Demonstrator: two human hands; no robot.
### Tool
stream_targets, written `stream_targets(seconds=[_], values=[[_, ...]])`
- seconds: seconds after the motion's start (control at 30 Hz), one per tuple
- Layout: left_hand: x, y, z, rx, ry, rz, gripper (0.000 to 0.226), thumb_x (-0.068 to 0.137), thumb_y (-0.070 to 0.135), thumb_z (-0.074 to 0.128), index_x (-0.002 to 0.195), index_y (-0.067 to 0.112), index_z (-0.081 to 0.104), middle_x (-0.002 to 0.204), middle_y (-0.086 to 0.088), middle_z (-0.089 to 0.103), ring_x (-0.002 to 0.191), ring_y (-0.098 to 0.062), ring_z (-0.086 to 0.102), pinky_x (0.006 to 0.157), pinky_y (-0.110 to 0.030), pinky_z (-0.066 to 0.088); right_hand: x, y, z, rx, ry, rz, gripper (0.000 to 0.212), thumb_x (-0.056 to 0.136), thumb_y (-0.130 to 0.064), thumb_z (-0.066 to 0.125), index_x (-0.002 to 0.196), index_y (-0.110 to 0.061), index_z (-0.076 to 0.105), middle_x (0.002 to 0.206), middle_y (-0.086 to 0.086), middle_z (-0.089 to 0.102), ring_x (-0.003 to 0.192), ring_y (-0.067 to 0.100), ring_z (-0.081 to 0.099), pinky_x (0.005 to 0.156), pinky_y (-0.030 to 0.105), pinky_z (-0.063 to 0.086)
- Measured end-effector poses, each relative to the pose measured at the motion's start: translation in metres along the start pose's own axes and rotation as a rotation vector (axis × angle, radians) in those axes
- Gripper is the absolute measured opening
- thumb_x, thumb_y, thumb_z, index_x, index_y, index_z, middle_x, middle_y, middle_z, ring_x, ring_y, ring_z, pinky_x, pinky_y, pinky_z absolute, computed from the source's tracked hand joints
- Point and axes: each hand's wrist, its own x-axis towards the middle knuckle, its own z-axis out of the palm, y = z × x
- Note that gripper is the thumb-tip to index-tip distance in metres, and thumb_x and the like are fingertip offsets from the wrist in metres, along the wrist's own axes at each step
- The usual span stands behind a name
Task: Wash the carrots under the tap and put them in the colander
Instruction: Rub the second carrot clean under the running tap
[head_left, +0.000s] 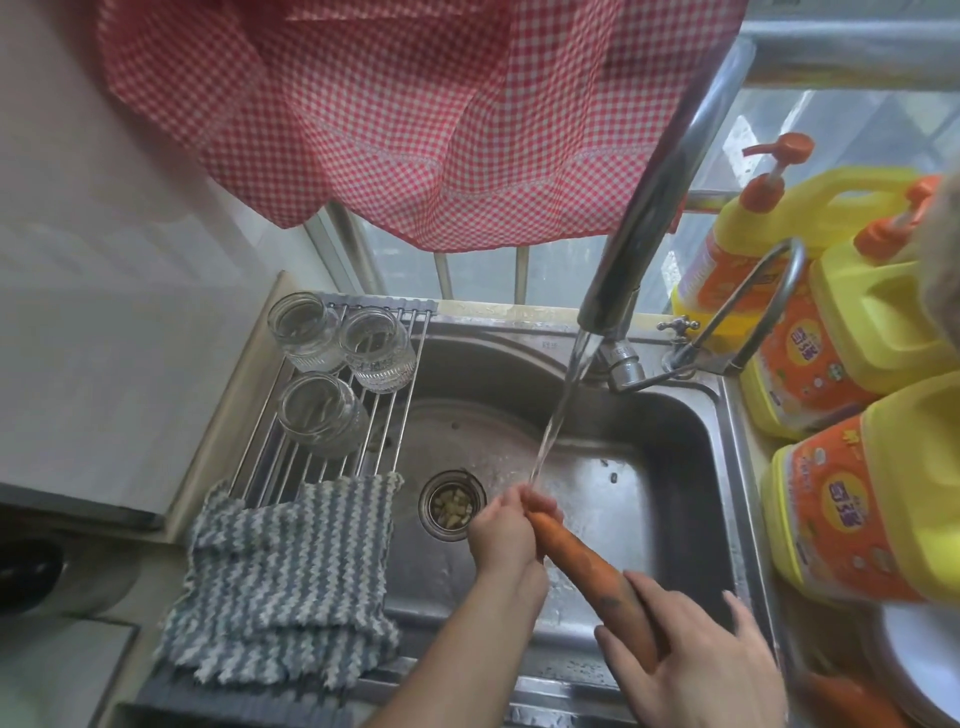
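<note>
Big steel sink (675, 431) w/ tap water (556, 415) running. Long orange carrot (582, 561) is over it, under the stream. It's hard & stiff, prob slippery wet. Left hand (506, 530) wraps its tip, right hand (696, 660) holds the fat end. Hold both ends tight.

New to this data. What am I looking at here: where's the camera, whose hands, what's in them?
One picture, from a wide-angle camera on a person's head, looking down at a steel sink. No robot: two bare hands. The left hand wraps the far end of a carrot under the tap stream; the right hand holds the near end. Over the sink's left side lies a rack with three glass jars and a striped cloth. Yellow detergent bottles stand on the right. Another carrot peeks in bottom right.
</note>
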Motion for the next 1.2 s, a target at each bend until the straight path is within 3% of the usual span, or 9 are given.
stream_targets(seconds=[0.07, 0.17, 0.5, 0.6, 0.7, 0.8, 0.9, 0.97, 1.2], values=[[0.005, 0.005, 0.001, -0.128, -0.02, -0.083, 0.03, 0.1, -0.006, 0.033, 0.083, 0.006, 0.054, 0.044, 0.0, 0.045, 0.035, -0.012, 0.041, 0.046, -0.025, 0.043, -0.001, -0.001, 0.001, 0.005, -0.033, -0.007, 0.056, 0.058, -0.058, 0.052, 0.098, -0.026, 0.076, 0.072, -0.013, 0.071, 0.07, 0.005, 0.063, 0.094, 0.043, 0.036], [0.013, 0.013, 0.0, -0.218, -0.077, -0.199, 0.024, 0.106, 0.009, 0.038, 0.087, 0.011, 0.053, 0.046, 0.004, 0.037, 0.031, -0.005, 0.032, 0.034, -0.017, 0.032, 0.0, -0.002, 0.004, -0.001, -0.077, -0.051, 0.056, 0.058, -0.057, 0.053, 0.102, -0.028, 0.071, 0.072, -0.013, 0.07, 0.062, 0.008, 0.068, 0.095, 0.045, 0.036], [0.045, 0.037, 0.008, -0.142, -0.116, -0.269, 0.036, 0.108, 0.023, 0.034, 0.075, 0.017, 0.046, 0.032, 0.006, 0.029, 0.021, -0.006, 0.025, 0.027, -0.013, 0.02, 0.015, -0.007, 0.001, -0.018, -0.161, -0.017, 0.052, 0.06, -0.061, 0.05, 0.099, -0.033, 0.073, 0.07, -0.015, 0.068, 0.063, 0.006, 0.068, 0.095, 0.041, 0.033], [0.057, 0.053, 0.003, -0.302, -0.057, -0.266, 0.04, 0.109, 0.021, 0.029, 0.077, 0.018, 0.051, 0.032, 0.007, 0.023, 0.021, -0.006, 0.018, 0.027, -0.013, 0.011, 0.015, -0.009, 0.0, -0.019, -0.141, -0.04, 0.05, 0.061, -0.061, 0.051, 0.099, -0.036, 0.071, 0.07, -0.017, 0.067, 0.065, 0.006, 0.068, 0.096, 0.04, 0.032], [0.056, 0.051, 0.0, -0.295, 0.001, -0.189, 0.036, 0.109, 0.021, 0.032, 0.078, 0.016, 0.049, 0.036, 0.005, 0.03, 0.026, -0.007, 0.027, 0.03, -0.014, 0.022, 0.02, -0.012, 0.0, -0.023, -0.056, -0.03, 0.052, 0.064, -0.059, 0.05, 0.102, -0.031, 0.072, 0.075, -0.012, 0.07, 0.064, 0.01, 0.069, 0.095, 0.042, 0.032], [0.025, 0.028, 0.003, -0.177, -0.149, -0.229, 0.04, 0.105, 0.037, 0.042, 0.074, 0.014, 0.05, 0.053, -0.003, 0.047, 0.044, -0.015, 0.049, 0.048, -0.024, 0.044, 0.031, -0.017, 0.002, -0.073, 0.007, -0.03, 0.052, 0.068, -0.057, 0.049, 0.102, -0.025, 0.073, 0.074, -0.006, 0.071, 0.06, 0.016, 0.069, 0.093, 0.046, 0.036], [-0.003, 0.01, 0.012, -0.156, -0.264, -0.253, 0.037, 0.104, 0.037, 0.046, 0.076, 0.013, 0.05, 0.058, -0.005, 0.051, 0.048, -0.019, 0.053, 0.06, -0.032, 0.048, 0.038, -0.02, 0.001, -0.095, -0.102, -0.045, 0.045, 0.071, -0.057, 0.049, 0.094, -0.024, 0.07, 0.066, -0.004, 0.068, 0.055, 0.016, 0.067, 0.085, 0.049, 0.05], [-0.005, 0.004, 0.016, -0.136, -0.23, -0.186, 0.03, 0.104, 0.028, 0.048, 0.079, 0.013, 0.047, 0.053, -0.004, 0.047, 0.042, -0.017, 0.05, 0.05, -0.029, 0.049, 0.04, -0.024, -0.004, -0.065, -0.208, -0.028, 0.034, 0.074, -0.06, 0.05, 0.081, -0.029, 0.064, 0.06, -0.008, 0.065, 0.054, 0.013, 0.064, 0.066, 0.034, 0.052], [0.001, 0.004, 0.014, -0.304, -0.336, -0.206, 0.036, 0.104, 0.036, 0.045, 0.073, 0.018, 0.043, 0.05, 0.004, 0.04, 0.037, -0.008, 0.041, 0.04, -0.022, 0.044, 0.066, -0.025, -0.028, 0.864, -0.631, 0.435, 0.033, 0.086, -0.026, 0.067, 0.057, -0.012, 0.057, 0.05, 0.006, 0.049, 0.041, 0.019, 0.043, 0.042, 0.025, 0.035]])
